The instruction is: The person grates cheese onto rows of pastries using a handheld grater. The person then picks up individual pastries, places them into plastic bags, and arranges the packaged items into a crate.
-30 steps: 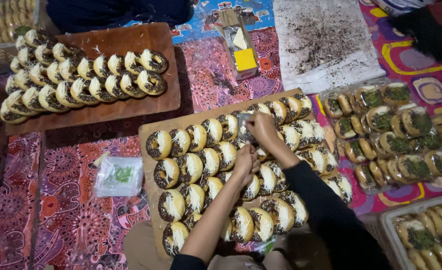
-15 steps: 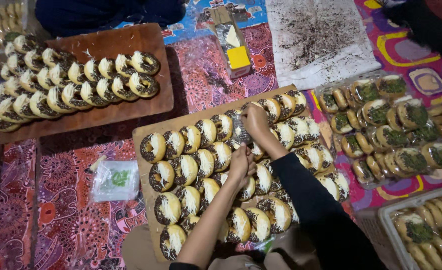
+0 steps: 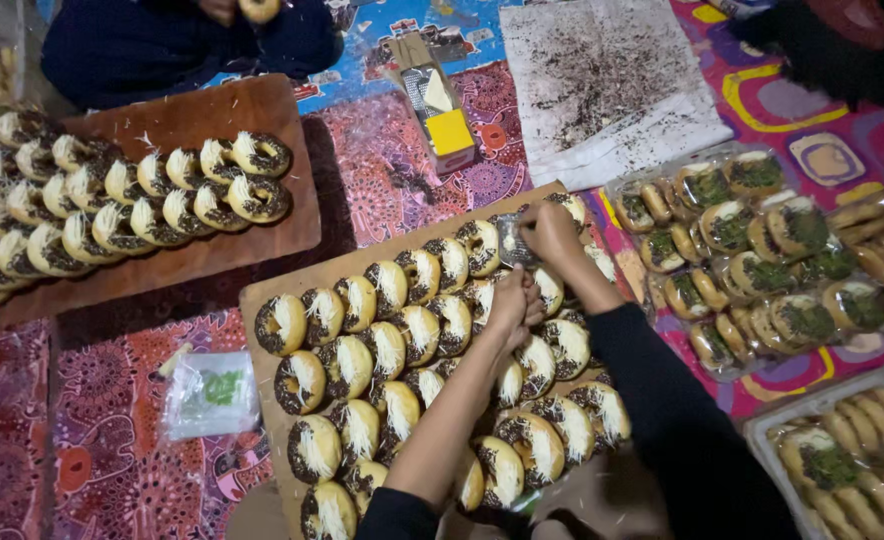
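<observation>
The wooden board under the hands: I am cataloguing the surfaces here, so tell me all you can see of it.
The wooden board is a light tan, flat rectangular slab, lying askew on the patterned cloth. Rows of chocolate-coated doughnuts topped with pale shreds cover nearly all of it, overlapping on edge. The left hand and right hand reach over its far right corner. Its near edge runs out of view.

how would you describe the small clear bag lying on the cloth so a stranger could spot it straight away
Start at the wooden board of doughnuts under the person's hands. Just off its left edge, on the red patterned cloth, lies the small clear plastic bag. It is the only loose see-through packet there, with something green inside.
</observation>
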